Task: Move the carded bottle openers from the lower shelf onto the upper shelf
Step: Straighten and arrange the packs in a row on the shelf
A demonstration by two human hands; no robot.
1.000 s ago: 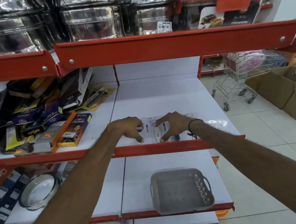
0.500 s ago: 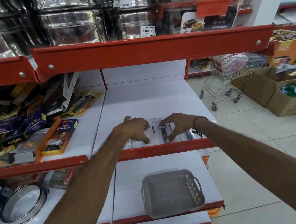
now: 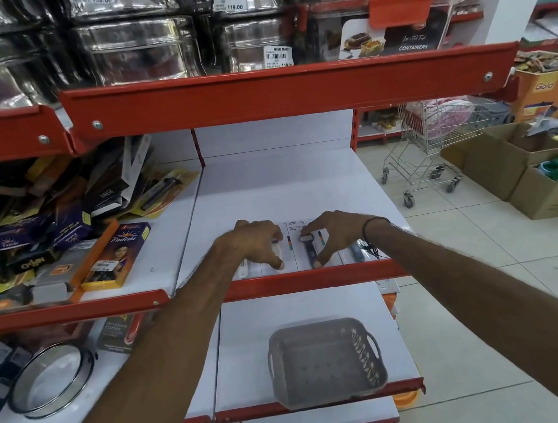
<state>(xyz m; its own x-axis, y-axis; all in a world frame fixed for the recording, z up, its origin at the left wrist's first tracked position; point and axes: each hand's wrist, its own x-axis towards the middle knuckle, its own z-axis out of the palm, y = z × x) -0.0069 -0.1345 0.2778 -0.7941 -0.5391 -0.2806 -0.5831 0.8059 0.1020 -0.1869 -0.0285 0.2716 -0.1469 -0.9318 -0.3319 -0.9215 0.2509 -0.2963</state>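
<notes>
Several carded bottle openers lie flat in a row at the front of the white upper shelf (image 3: 279,190). My left hand (image 3: 253,245) presses a card with a white opener (image 3: 277,251), thumb and fingertip spanning its length. My right hand (image 3: 337,234) spans the neighbouring card with a dark blue opener (image 3: 310,250) in the same way. A further card (image 3: 242,271) shows left of my left hand, and another (image 3: 357,254) peeks out under my right wrist. On the lower shelf (image 3: 247,352) stands a grey plastic basket (image 3: 324,361) with nothing in it.
Boxed goods (image 3: 66,233) crowd the left shelf bay. Steel containers (image 3: 136,50) fill the shelf above, behind its red lip (image 3: 285,90). A round sieve (image 3: 51,383) lies at lower left. A shopping trolley (image 3: 436,146) and cardboard boxes (image 3: 524,171) stand in the aisle at right.
Both hands have stayed on the cards at the shelf front, shifting only slightly. A dark blue opener now shows under my right fingers where a white one showed before. The view has swung a little.
</notes>
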